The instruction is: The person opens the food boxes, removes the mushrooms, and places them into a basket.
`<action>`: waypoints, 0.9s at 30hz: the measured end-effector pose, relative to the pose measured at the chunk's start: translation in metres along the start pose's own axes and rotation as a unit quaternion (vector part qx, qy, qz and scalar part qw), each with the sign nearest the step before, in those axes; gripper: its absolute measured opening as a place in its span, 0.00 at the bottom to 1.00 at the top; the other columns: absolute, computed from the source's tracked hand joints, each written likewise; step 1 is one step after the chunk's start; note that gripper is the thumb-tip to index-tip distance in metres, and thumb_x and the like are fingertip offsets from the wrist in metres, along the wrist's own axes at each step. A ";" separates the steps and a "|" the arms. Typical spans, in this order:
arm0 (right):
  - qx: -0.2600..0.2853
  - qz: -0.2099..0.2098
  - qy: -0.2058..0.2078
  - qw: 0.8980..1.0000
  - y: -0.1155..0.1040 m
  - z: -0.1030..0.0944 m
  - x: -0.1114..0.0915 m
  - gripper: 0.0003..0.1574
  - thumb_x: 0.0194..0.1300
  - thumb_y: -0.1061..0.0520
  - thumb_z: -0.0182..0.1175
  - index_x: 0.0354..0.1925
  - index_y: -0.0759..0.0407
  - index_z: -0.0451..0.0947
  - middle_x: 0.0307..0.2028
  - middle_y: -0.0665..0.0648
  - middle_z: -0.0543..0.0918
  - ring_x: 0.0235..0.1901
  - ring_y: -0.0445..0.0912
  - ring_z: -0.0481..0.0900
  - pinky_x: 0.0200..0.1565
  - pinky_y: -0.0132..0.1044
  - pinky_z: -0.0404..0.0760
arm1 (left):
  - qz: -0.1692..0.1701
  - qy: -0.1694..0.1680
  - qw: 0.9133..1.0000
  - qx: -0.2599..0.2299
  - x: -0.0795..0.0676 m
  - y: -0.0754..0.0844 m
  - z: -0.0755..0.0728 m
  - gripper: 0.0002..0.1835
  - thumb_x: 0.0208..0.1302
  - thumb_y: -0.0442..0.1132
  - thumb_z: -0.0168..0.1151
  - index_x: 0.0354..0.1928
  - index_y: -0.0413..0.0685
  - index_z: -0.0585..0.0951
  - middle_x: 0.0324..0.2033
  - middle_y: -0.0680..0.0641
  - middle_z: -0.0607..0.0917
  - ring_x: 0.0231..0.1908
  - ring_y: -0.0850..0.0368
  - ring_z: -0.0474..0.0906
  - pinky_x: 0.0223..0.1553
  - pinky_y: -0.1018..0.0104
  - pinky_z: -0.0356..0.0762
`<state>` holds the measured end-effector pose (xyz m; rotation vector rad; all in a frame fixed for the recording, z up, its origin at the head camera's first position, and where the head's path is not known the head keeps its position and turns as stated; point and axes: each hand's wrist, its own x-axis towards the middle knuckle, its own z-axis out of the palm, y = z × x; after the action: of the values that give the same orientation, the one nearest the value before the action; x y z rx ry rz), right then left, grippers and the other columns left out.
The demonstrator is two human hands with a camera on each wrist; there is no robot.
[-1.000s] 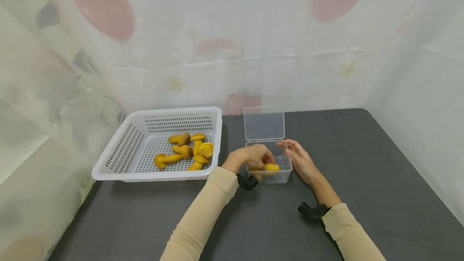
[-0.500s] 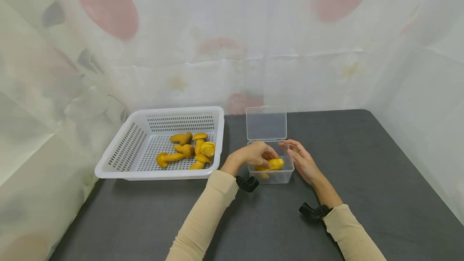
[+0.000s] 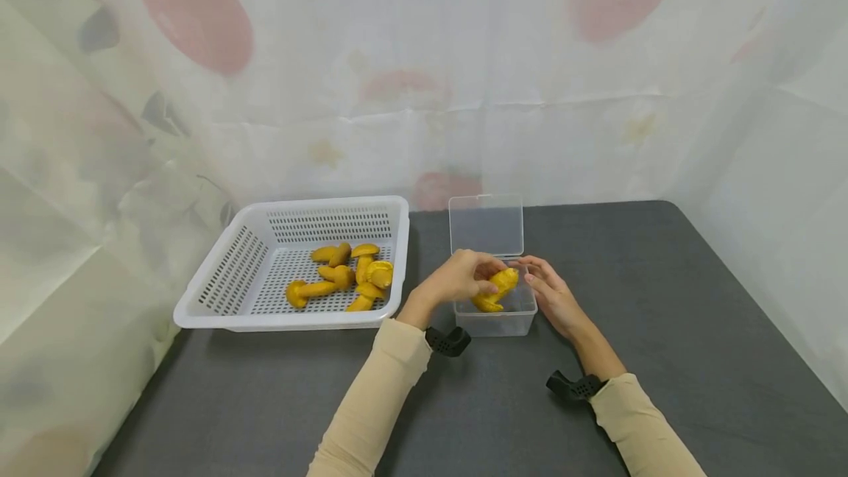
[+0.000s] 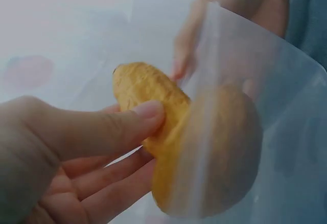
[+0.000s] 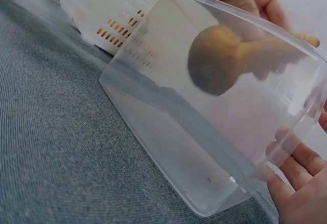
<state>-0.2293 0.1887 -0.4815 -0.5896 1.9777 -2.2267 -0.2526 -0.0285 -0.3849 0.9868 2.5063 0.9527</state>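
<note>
My left hand pinches the stem of a yellow mushroom between thumb and fingers. The mushroom tilts stem-up at the opening of a clear plastic box, and its brownish cap shows through the box wall in the right wrist view. In the left wrist view, the wall overlaps the cap while the thumb lies across the stem. My right hand rests its fingertips against the box's right side and back corner, fingers loosely bent. The box's hinged lid stands up at the back.
Left of the box stands a white perforated basket with several yellow mushrooms lying mostly on its right side. Dark grey cloth covers the table. A patterned curtain hangs right behind the back edge.
My left hand has lifted the mushroom from low inside the box up to the rim, turning it stem-up. My right hand stays at the box's side.
</note>
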 end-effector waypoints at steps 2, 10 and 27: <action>-0.006 0.011 0.008 1.000 0.000 0.000 0.000 0.16 0.77 0.54 0.42 0.60 0.48 0.63 0.57 0.37 0.71 0.64 0.30 0.63 0.70 0.40 0.54 | -0.001 0.022 1.000 -0.007 -0.003 0.003 -0.002 0.20 0.62 0.34 0.64 0.57 0.43 0.79 0.49 0.43 0.86 0.48 0.53 0.84 0.50 0.69 0.84; 0.009 -0.017 -0.007 1.000 0.001 0.000 -0.001 0.18 0.78 0.56 0.41 0.62 0.52 0.62 0.60 0.44 0.72 0.64 0.32 0.67 0.62 0.15 0.63 | -0.016 0.092 0.995 -0.031 -0.013 0.014 -0.010 0.20 0.60 0.35 0.66 0.55 0.41 0.80 0.48 0.42 0.86 0.48 0.51 0.85 0.51 0.66 0.85; 0.013 -0.055 -0.029 0.998 -0.002 0.001 0.001 0.22 0.77 0.59 0.40 0.65 0.64 0.57 0.59 0.41 0.74 0.62 0.29 0.69 0.62 0.14 0.64 | -0.025 0.190 0.980 -0.053 -0.035 0.018 -0.028 0.21 0.60 0.37 0.67 0.56 0.40 0.79 0.47 0.41 0.86 0.45 0.49 0.86 0.47 0.66 0.86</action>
<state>-0.2292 0.1875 -0.4796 -0.7701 1.9306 -2.2653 -0.2310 -0.0560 -0.3517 0.7628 2.7299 1.3519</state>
